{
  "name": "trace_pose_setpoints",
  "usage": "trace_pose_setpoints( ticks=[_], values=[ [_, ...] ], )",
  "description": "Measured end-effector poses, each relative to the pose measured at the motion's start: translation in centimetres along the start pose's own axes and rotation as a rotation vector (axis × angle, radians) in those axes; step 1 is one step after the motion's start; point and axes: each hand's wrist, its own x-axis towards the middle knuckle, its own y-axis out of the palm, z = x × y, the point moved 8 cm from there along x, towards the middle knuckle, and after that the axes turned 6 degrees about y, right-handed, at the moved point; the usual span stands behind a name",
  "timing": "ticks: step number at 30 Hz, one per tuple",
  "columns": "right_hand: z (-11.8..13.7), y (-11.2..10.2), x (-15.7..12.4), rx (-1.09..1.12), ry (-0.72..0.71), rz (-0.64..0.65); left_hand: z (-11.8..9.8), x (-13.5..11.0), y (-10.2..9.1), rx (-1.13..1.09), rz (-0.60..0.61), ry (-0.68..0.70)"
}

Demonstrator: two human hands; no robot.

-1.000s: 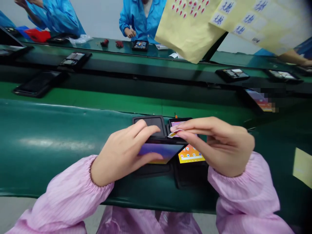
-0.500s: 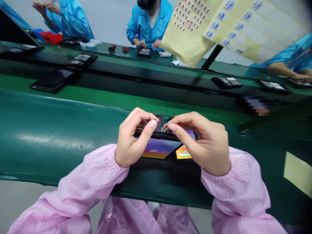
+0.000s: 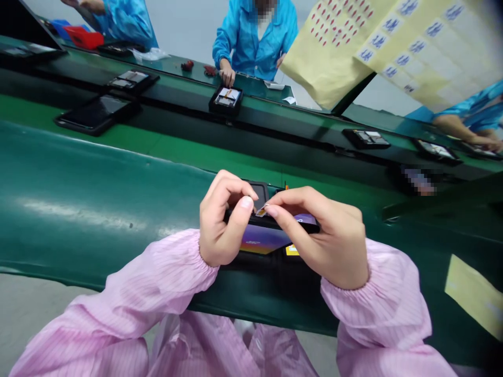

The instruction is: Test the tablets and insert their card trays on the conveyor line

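My left hand (image 3: 222,222) is closed around the left part of a tablet (image 3: 264,241), which stands tilted on its long edge with its lit purple-to-orange screen facing me. Between the thumb and forefinger of my right hand (image 3: 334,238) is a small white-and-gold SIM card (image 3: 261,211), held at the tablet's upper edge. Whether it enters a slot is hidden. Behind and to the right lies a second tablet (image 3: 292,250) with a lit screen, mostly covered by my right hand. A dark grey flat piece (image 3: 260,191) shows just beyond my fingers.
Beyond the green bench (image 3: 98,209) runs a dark conveyor (image 3: 184,118) carrying opened devices (image 3: 367,139) and a black-screened tablet (image 3: 96,112). Yellow paper sheets (image 3: 330,57) hang at upper right. Co-workers in blue (image 3: 257,42) sit opposite. A yellow paper (image 3: 473,293) lies at right.
My right hand has brought the SIM card slightly left and down, closer to the tablet's edge. Opposite, a co-worker's opened device has moved toward the conveyor. The view has shifted a little.
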Motion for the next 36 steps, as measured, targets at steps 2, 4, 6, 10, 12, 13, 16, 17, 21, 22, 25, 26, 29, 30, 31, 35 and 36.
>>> trace_pose_setpoints(
  ticks=[2,4,6,10,12,13,16,17,21,22,25,26,29,30,31,35,36],
  values=[
    [0.2,0.1,0.0,-0.028,-0.019,0.014,0.1,0.0,0.0,-0.021,-0.011,0.002],
    [0.4,0.1,0.0,-0.048,-0.041,0.018,0.1,0.0,0.1,-0.040,-0.010,0.013],
    [0.6,0.1,0.0,-0.053,-0.064,0.012,0.2,0.0,0.1,-0.066,-0.016,0.028],
    [0.7,0.2,0.0,-0.069,-0.097,0.013,0.2,0.0,0.0,-0.092,-0.031,0.039],
    [0.7,0.4,-0.1,-0.082,-0.109,0.031,0.1,0.0,0.0,-0.094,-0.030,0.039],
    [0.7,0.5,-0.1,-0.084,-0.111,0.044,0.1,0.0,0.0,-0.094,-0.030,0.036],
    [0.5,0.8,0.0,-0.072,-0.107,0.088,0.2,0.0,0.1,-0.090,-0.024,0.028],
    [0.5,0.9,0.0,-0.070,-0.106,0.104,0.2,0.1,0.1,-0.084,-0.024,0.028],
    [0.4,1.1,0.3,-0.089,-0.113,0.141,0.2,0.2,0.1,-0.062,-0.027,0.040],
    [0.4,1.1,0.3,-0.093,-0.115,0.146,0.2,0.2,0.2,-0.059,-0.025,0.039],
    [0.4,1.3,0.2,-0.112,-0.112,0.165,0.3,0.2,0.2,-0.054,-0.014,0.017],
    [0.4,1.5,0.1,-0.119,-0.108,0.168,0.3,0.2,0.2,-0.052,-0.014,0.009],
    [0.2,1.6,0.1,-0.119,-0.090,0.164,0.4,0.2,0.0,-0.060,-0.008,-0.026],
    [0.0,1.6,0.2,-0.105,-0.073,0.163,0.7,0.2,0.0,-0.079,0.004,-0.053],
    [-0.5,1.4,0.2,-0.078,-0.043,0.162,1.2,0.1,0.1,-0.114,0.023,-0.097],
    [-5.4,-0.6,0.0,0.116,0.194,0.124,5.5,-1.3,1.5,-0.378,0.149,-0.424],
    [-7.2,-1.4,-0.5,0.141,0.255,0.086,6.9,-1.9,1.9,-0.435,0.162,-0.516]
  ],
)
